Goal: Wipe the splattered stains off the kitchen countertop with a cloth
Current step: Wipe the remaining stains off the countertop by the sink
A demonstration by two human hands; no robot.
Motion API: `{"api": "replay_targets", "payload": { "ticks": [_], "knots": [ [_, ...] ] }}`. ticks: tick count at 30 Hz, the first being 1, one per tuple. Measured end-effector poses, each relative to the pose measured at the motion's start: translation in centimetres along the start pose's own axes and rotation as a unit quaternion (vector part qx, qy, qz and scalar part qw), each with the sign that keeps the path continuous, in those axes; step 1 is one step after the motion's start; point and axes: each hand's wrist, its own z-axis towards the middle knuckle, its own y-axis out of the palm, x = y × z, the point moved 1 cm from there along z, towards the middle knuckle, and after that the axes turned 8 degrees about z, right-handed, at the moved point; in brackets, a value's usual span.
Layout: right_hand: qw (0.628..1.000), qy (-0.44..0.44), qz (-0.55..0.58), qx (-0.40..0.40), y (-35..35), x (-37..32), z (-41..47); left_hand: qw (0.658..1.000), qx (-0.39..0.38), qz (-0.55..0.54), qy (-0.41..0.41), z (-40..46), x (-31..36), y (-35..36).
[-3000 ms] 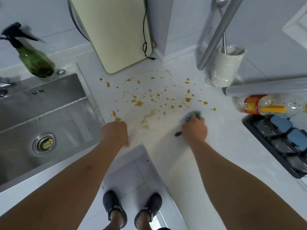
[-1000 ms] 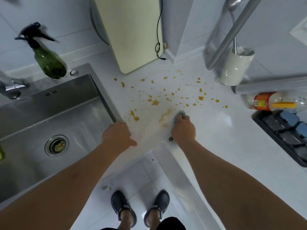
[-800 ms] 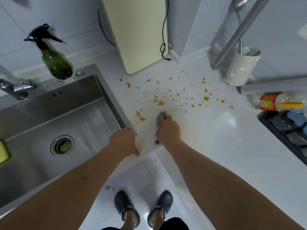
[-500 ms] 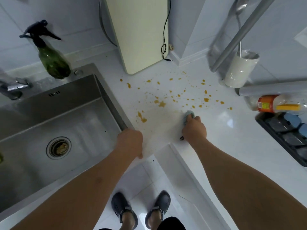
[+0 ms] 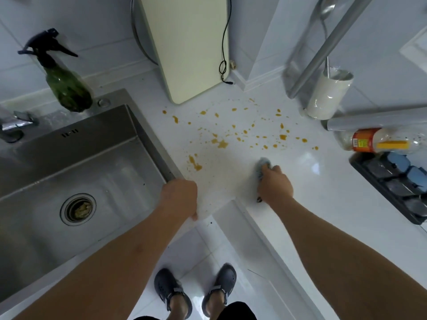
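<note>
Countertop (image 5: pixel 300 181): right hand (image 5: pixel 275 187) around cloth (image 5: pixel 262 166)

orange stains (image 5: pixel 223 143), white countertop (image 5: pixel 312 192), blue-grey cloth (image 5: pixel 263 166)

Gloss on the worktop, brushed steel beside it.
The smooth white countertop (image 5: pixel 300 181) shines with reflections; the rectangular stainless-steel sink (image 5: pixel 97 162) looks brushed and dull; the green translucent plastic spray bottle (image 5: pixel 67 88) is glossy; the small blue-grey cloth (image 5: pixel 262 166) looks soft and matt.

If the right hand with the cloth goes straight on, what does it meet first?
Probably the orange stains just beyond the cloth that the right hand grips; further on, the wall. Depth is unclear.
</note>
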Motion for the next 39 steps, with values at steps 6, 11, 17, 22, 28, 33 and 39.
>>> {"api": "replay_targets", "payload": {
  "ticks": [6, 11, 17, 22, 28, 33, 39],
  "knots": [
    [0.997, 0.036, 0.070, -0.002, 0.2, -5.5, 1.9, 1.000, -0.009, 0.012, 0.002, 0.1, 0.3, -0.3],
    [0.989, -0.133, 0.059, -0.022, 3.4, -13.4, -4.1, 1.000, -0.003, 0.011, 0.000, -0.4, 0.2, -0.5],
    [0.997, -0.073, 0.010, -0.007, 1.5, -4.9, -3.2, 1.000, 0.013, -0.015, -0.007, -0.8, -0.1, 0.2],
    [0.987, 0.148, 0.054, 0.014, -0.6, 0.4, -0.6, 1.000, 0.012, -0.019, -0.012, -0.9, -0.1, -0.1],
    [0.990, -0.104, 0.094, -0.032, 2.5, -11.7, -3.6, 0.999, 0.015, -0.029, -0.009, -1.6, -0.8, 0.4],
    [0.984, -0.121, 0.125, 0.048, 0.0, -15.0, -0.9, 0.995, 0.034, -0.096, -0.010, -2.2, -3.0, 1.1],
    [0.961, -0.274, 0.023, -0.013, 0.9, -20.1, 1.3, 0.996, 0.049, -0.078, -0.014, -2.5, -3.5, 2.1]
  ]
}}
